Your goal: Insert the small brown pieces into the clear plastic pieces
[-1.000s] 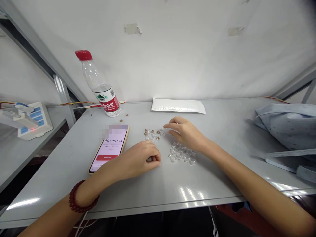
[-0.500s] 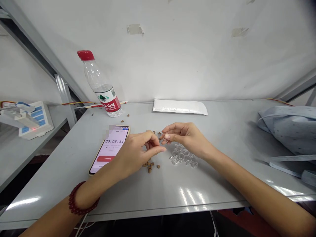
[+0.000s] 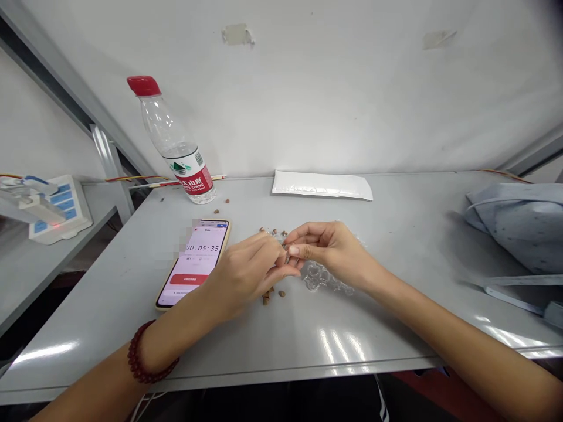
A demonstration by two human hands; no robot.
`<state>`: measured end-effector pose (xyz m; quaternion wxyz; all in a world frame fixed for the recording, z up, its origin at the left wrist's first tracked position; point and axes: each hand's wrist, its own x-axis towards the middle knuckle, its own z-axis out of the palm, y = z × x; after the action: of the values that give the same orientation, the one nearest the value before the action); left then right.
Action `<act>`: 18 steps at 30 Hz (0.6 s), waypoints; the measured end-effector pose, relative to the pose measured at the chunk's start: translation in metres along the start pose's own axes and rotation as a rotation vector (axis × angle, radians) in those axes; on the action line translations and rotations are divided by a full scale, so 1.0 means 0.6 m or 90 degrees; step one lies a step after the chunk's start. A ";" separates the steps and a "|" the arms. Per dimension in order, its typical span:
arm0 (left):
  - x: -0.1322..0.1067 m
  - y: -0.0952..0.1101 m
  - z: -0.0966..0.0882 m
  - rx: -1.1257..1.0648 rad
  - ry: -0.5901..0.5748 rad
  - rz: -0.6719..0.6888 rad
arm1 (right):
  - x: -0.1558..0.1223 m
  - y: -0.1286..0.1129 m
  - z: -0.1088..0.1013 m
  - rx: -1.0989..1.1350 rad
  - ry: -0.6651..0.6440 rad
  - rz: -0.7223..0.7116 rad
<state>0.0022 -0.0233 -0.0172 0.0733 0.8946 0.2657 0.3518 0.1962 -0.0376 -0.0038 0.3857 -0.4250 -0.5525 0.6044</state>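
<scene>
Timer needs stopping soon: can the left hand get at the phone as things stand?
Probably yes: the left hand sits against the edge of the phone with nothing between them, though its fingertips are up against the right hand.

a tiny clear glass vial [image 3: 286,254] is pinched at frame centre, where the left hand [image 3: 244,275] and right hand [image 3: 328,249] meet; its small end is mostly hidden by fingers. just below and right, clear vials [image 3: 319,279] lie heaped on their sides, partly under the right wrist. small brown corks [image 3: 268,298] lie loose below the hands, and a few more [image 3: 273,232] sit just above them.
</scene>
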 end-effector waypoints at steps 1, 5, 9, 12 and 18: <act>0.000 0.000 0.000 0.003 0.003 0.010 | 0.000 0.000 0.000 -0.002 0.000 -0.003; 0.000 0.000 -0.001 -0.003 0.020 0.028 | -0.001 -0.002 0.001 -0.020 0.007 -0.008; 0.002 0.003 -0.002 -0.028 0.034 0.060 | -0.003 -0.005 0.004 -0.041 0.027 -0.009; 0.003 0.006 -0.003 -0.020 0.053 0.075 | -0.003 -0.005 0.004 -0.038 0.031 -0.011; 0.005 0.008 -0.005 0.016 0.073 0.115 | 0.000 -0.003 -0.006 0.010 -0.008 0.016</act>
<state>0.0039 -0.0258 -0.0117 0.0144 0.8942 0.1921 0.4042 0.1994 -0.0363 -0.0024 0.3783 -0.4250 -0.5448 0.6159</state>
